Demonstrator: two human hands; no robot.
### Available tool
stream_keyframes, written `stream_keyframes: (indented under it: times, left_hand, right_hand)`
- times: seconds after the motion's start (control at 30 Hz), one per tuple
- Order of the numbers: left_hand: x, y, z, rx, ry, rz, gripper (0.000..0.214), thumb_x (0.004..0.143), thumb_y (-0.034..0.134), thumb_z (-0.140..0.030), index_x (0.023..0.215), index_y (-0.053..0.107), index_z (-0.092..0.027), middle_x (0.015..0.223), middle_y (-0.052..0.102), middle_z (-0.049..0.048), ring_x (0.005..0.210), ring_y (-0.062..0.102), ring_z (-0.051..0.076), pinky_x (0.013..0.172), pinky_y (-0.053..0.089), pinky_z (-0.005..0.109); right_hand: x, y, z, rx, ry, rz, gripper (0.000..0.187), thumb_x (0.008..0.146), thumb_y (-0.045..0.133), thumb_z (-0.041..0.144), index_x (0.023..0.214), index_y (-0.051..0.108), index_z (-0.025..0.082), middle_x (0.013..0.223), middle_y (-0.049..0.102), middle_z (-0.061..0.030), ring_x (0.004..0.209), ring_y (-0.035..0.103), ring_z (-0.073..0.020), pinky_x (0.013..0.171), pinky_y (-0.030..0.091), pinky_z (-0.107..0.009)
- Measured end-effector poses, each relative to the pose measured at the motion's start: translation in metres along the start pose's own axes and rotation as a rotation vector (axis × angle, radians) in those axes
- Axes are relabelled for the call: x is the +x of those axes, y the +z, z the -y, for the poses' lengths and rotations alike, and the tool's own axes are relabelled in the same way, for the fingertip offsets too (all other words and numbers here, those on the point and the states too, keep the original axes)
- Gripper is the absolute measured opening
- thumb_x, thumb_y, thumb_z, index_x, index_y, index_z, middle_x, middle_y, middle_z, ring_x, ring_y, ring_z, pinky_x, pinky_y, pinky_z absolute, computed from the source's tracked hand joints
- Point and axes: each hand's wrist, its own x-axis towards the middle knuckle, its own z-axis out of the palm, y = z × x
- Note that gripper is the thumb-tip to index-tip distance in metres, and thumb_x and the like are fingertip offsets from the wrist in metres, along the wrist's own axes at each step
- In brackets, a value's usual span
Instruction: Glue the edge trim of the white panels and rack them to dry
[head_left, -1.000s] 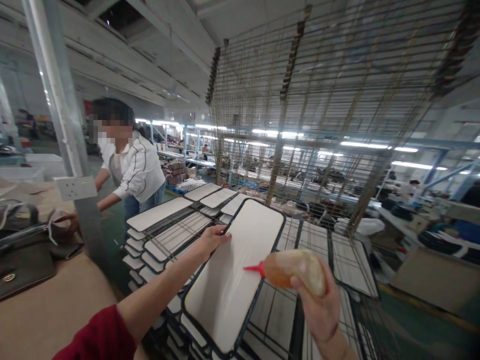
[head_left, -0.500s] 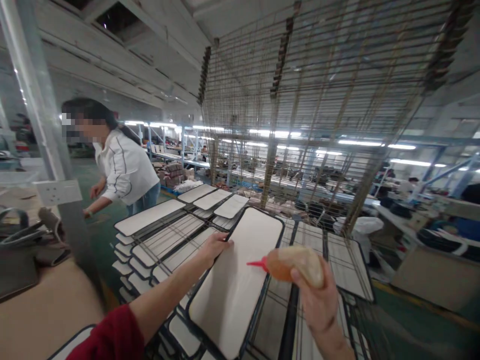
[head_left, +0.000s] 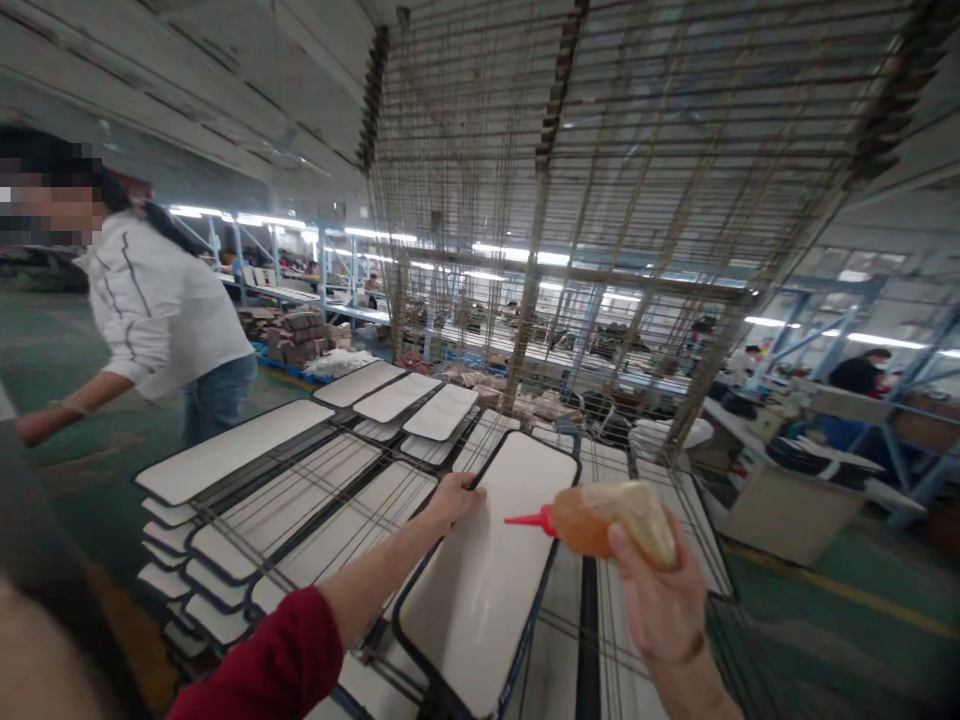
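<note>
My left hand [head_left: 457, 496] grips the left edge of a white panel with a dark rim [head_left: 487, 570], which lies tilted on top of a wire drying rack [head_left: 352, 480]. My right hand [head_left: 656, 595] is closed around an amber squeeze bottle [head_left: 611, 520]. The bottle's red nozzle points left, just above the panel's upper part. My left sleeve is red.
Several more white panels [head_left: 225, 460] lie on stacked rack shelves to the left. Raised wire shelves [head_left: 600, 200] stand tilted up behind. A person in a white top [head_left: 165, 310] stands at the left. Workbenches and other people are at the far right.
The view has swung right, so the table and bags at left have left the picture. My hands keep the panel and the bottle; the panel sits a little further right and lower.
</note>
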Motion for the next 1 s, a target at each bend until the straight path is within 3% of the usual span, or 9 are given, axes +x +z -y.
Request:
stream_keyframes:
  times: [0.13,0.2,0.4,0.57,0.77,0.87,0.93,1.0]
  left_hand:
    - [0.017,0.018,0.024,0.256,0.023,-0.099,0.045,0.075,0.064,-0.011,0.12,0.055,-0.009,0.094,0.068,0.0101,0.097,0.063,0.024,0.082,0.045,0.03]
    - [0.018,0.028,0.035,0.369,0.039,-0.109,0.051,0.077,0.062,-0.008,0.126,0.048,-0.008,0.106,0.066,0.0139,0.106,0.06,0.024,0.087,0.043,0.031]
    - [0.005,0.054,0.043,0.663,0.064,-0.143,0.041,0.078,0.053,0.0,0.116,0.057,-0.015,0.124,0.056,0.0145,0.117,0.051,0.027,0.093,0.039,0.037]
    - [0.0,0.059,0.042,0.824,0.09,-0.141,0.023,0.087,0.049,-0.012,0.089,0.07,-0.02,0.12,0.059,0.0101,0.118,0.048,0.03,0.095,0.035,0.043]
    - [-0.001,0.052,0.027,0.873,0.173,-0.065,0.031,0.079,0.05,-0.002,0.08,0.074,-0.021,0.114,0.066,0.0102,0.119,0.05,0.03,0.1,0.033,0.048]
    - [-0.008,0.037,0.011,0.833,0.207,-0.068,0.038,0.076,0.051,0.001,0.098,0.072,-0.023,0.109,0.068,0.0079,0.112,0.056,0.026,0.097,0.04,0.043]
    - [-0.022,0.018,0.011,0.758,0.225,-0.164,0.038,0.079,0.052,-0.004,0.11,0.067,-0.022,0.111,0.066,0.0086,0.111,0.057,0.024,0.095,0.043,0.04]
    - [-0.048,-0.005,0.025,0.557,0.237,-0.369,0.031,0.083,0.052,-0.014,0.112,0.063,-0.019,0.107,0.064,0.0093,0.106,0.058,0.023,0.092,0.047,0.038]
  right_hand:
    - [0.02,-0.012,0.009,0.109,0.023,-0.157,0.053,0.051,0.091,0.034,0.095,0.065,0.02,0.089,0.068,0.0004,0.08,0.063,-0.0142,0.076,0.055,-0.025]
    - [0.022,-0.017,0.01,0.13,0.052,-0.192,0.051,0.049,0.091,0.032,0.092,0.066,0.019,0.089,0.068,-0.001,0.082,0.063,-0.0162,0.077,0.056,-0.028]
    - [0.019,-0.027,0.006,0.174,0.132,-0.28,0.051,0.052,0.089,0.033,0.097,0.069,0.022,0.113,0.067,-0.0043,0.119,0.056,-0.0267,0.099,0.049,-0.043]
    - [0.017,-0.024,0.02,0.268,0.248,-0.291,0.054,0.051,0.09,0.035,0.1,0.07,0.025,0.118,0.066,-0.0017,0.127,0.051,-0.0253,0.1,0.049,-0.039]
    - [0.014,-0.028,0.037,0.42,0.402,-0.321,0.054,0.053,0.09,0.032,0.102,0.07,0.022,0.118,0.067,-0.0029,0.121,0.056,-0.0239,0.096,0.052,-0.034]
    - [0.012,-0.03,0.047,0.452,0.464,-0.349,0.044,0.059,0.086,0.03,0.1,0.071,0.023,0.119,0.067,-0.002,0.125,0.053,-0.0222,0.1,0.048,-0.034]
    - [0.009,-0.03,0.055,0.446,0.505,-0.384,0.038,0.064,0.084,0.03,0.099,0.072,0.023,0.121,0.066,-0.0014,0.128,0.05,-0.0208,0.103,0.045,-0.032]
    - [0.007,-0.031,0.062,0.429,0.53,-0.401,0.028,0.072,0.079,0.033,0.097,0.072,0.023,0.125,0.064,-0.0015,0.13,0.048,-0.0202,0.105,0.044,-0.032]
